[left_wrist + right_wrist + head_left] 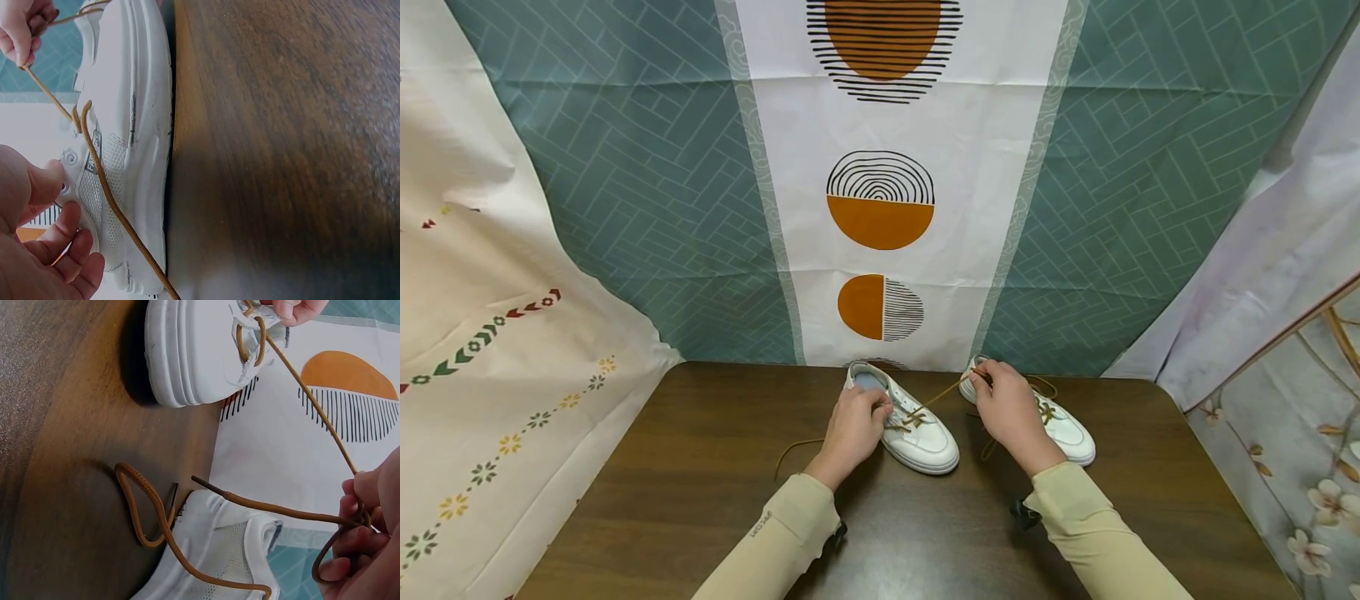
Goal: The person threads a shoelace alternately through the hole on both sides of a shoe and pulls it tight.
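Left hand (853,419) pinches one shoe (925,448); right hand (1006,408) pinches lace (942,394), taut to it.
Hands apart; second shoe (1071,436) beneath right fingers.

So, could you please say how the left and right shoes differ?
The left shoe has its lace held taut by the right hand; the right shoe has slack lace loops. In the head view, the left shoe's opening shows; the right shoe's is mostly hidden. Both are white with brown laces.

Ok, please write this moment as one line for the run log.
left hand: holds eyelet flap of white sneaker | right hand: pinches brown shoelace, taut from same sneaker | second white sneaker: beside, on wood-grain table
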The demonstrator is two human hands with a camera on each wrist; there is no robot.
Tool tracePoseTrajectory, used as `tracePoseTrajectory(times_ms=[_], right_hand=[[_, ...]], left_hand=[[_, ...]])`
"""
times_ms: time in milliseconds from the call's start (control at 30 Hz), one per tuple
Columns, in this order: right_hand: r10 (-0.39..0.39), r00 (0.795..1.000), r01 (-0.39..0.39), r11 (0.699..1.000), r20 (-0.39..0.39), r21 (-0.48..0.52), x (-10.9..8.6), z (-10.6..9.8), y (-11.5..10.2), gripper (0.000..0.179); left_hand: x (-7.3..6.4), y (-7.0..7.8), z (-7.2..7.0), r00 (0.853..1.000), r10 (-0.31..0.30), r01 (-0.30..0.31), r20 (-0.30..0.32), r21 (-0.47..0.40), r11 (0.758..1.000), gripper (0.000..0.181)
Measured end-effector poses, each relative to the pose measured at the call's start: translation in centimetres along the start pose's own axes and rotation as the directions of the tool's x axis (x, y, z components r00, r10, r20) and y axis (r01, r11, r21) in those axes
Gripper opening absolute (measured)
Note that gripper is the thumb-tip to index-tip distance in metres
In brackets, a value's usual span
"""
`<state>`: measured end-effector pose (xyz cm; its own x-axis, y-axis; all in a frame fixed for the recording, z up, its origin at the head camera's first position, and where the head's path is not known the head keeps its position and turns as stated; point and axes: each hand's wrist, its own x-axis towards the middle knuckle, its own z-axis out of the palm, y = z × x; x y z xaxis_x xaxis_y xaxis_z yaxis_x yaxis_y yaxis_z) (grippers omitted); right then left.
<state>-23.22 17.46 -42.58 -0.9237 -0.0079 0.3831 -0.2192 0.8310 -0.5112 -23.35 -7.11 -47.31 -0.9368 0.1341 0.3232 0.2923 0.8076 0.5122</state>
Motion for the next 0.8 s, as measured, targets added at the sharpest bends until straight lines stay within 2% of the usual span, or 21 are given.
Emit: tracePoseTrajectory(times_ms=[233, 533, 633, 800], right_hand=[[-0.013, 0.996, 0.013, 1.000, 0.091, -0.002, 0.6, 0.1, -0.4, 0.015], [-0.136, 0.977, 0.127, 0.990, 0.165, 0.063, 4.0, 1.5, -2.3, 0.018], [-0.177, 0.964, 0.156, 0.981, 0.200, 0.115, 4.8, 2.4, -2.8, 0.020], [-0.200, 0.927, 0.135, 0.967, 0.318, 0.216, 4.7, 4.0, -2.6, 0.030]], left_hand=[[-0.1, -0.1, -0.1, 1.000, -0.006, 0.006, -0.002, 0.003, 1.000, 0.006], [-0.3, -0.2, -0.3, 1.000, 0.004, -0.004, -0.010, 0.015, 1.000, 0.007], [-0.3, -0.1, -0.3, 1.000, 0.015, -0.015, -0.018, 0.015, 1.000, 0.007], [-0.3, -0.1, -0.4, 1.000, 0.014, -0.014, -0.008, 0.004, 1.000, 0.007]])
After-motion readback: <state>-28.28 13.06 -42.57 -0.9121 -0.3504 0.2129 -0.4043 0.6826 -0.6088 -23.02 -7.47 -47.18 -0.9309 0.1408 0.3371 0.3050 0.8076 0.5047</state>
